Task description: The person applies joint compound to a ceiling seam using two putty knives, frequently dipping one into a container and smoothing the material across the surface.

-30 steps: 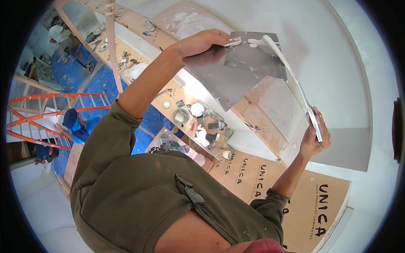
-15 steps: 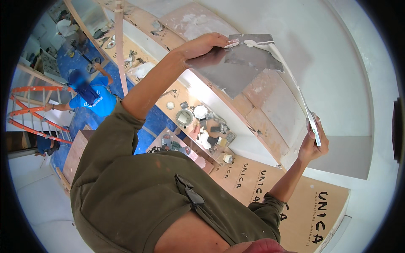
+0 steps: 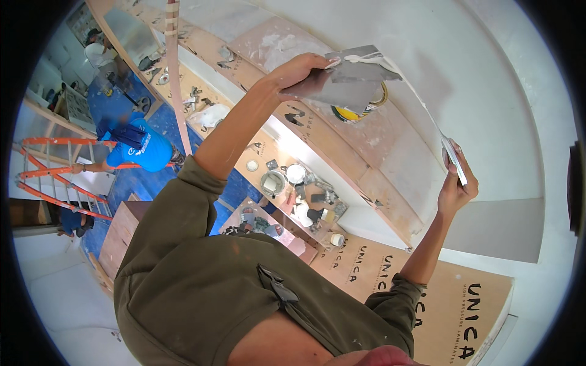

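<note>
My left hand (image 3: 301,70) grips the edge of a thin grey metal sheet (image 3: 317,86), its thumb on top. White putty (image 3: 366,59) lies along the sheet's far side. My right hand (image 3: 458,186) is closed around a long, thin putty knife (image 3: 450,152), seen nearly edge-on. White putty runs along the blade, whose far end meets the sheet near its right corner. Under the sheet, a yellow and dark tin (image 3: 351,114) stands on the wooden ledge (image 3: 342,146), partly hidden. A pale wall (image 3: 488,116) rises beyond the blade.
Below the ledge, a lower shelf holds a round metal container (image 3: 272,183), a white tub (image 3: 296,174) and several tools. Printed brown board (image 3: 448,311) lies at lower right. At left, a person in blue (image 3: 143,146) stands by an orange ladder (image 3: 58,141); another person (image 3: 101,55) is farther back.
The metal sheet has tipped flatter, uncovering the tin beneath it. My right hand and the putty knife have risen slightly. The whole view has shifted a little.
</note>
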A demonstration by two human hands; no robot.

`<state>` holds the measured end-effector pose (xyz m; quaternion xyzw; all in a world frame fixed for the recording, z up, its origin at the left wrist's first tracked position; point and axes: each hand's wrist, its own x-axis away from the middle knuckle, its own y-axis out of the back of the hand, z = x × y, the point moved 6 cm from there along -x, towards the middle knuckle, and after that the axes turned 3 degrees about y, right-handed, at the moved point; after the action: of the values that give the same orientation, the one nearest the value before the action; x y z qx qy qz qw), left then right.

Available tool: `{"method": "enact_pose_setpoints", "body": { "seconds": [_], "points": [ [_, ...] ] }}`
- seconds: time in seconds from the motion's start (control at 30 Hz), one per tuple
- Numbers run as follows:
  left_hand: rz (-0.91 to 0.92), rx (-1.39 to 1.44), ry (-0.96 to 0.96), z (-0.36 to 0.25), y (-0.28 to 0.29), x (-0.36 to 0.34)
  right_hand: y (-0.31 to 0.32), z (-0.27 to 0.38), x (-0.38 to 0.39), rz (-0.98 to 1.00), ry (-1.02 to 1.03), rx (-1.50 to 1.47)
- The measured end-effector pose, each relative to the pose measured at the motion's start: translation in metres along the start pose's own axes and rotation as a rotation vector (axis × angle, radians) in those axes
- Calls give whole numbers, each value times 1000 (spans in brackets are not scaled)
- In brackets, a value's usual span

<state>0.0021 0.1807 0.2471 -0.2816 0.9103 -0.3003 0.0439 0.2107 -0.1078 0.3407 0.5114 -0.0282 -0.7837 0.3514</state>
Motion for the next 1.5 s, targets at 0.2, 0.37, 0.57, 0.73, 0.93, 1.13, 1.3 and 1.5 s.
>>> {"method": "enact_pose_setpoints", "body": {
  "seconds": [0.2,0.37,0.57,0.73,0.93,1.13,1.3,1.5],
  "points": [
    [-17,-159,95,9,29,-19,-12,-21,4,-63,-49,-14],
    [-51,-191,117,23,43,-43,-19,-36,13,-46,-109,7],
    [-190,-395,121,21,35,-50,-19,-64,29,-51,-209,16],
    [-215,-513,142,21,59,-65,-32,-86,33,19,-314,-98],
    [-134,-444,105,10,67,-86,-65,-73,-21,288,-178,138],
    [-38,-294,105,16,44,-92,-75,-69,-53,65,-43,361],
    [-35,-167,101,26,62,-88,-76,-33,31,-506,-310,68],
    [-189,-307,-23,36,40,-87,-234,-5,45,-450,-559,-580]
  ]
}}
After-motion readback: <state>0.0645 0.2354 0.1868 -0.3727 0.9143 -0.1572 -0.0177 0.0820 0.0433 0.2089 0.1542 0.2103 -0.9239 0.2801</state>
